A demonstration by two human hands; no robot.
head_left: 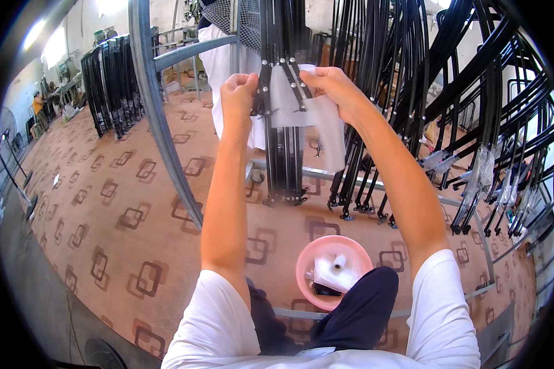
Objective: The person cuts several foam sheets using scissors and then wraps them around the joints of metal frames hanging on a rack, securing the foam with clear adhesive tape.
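Both my arms reach forward to a bundle of hanging black metal bars (284,154) with riveted joints. A thin, translucent white sheet (330,132) passes behind the jointed part, and its loose end hangs down below my right hand. My right hand (337,89) is closed on the sheet, thumb and fingers pinched beside the bars. On the other side, my left hand (237,95) is closed in a pinch close to the leftmost jointed bar; its fingers hide what is between them.
More black bars (406,74) hang at the right, some ends wrapped in clear plastic. A grey metal post (148,80) rises at left. By my knee stands a pink basin (300,270) with white sheets (332,280) inside. Another person in white (218,74) stands behind the bundle.
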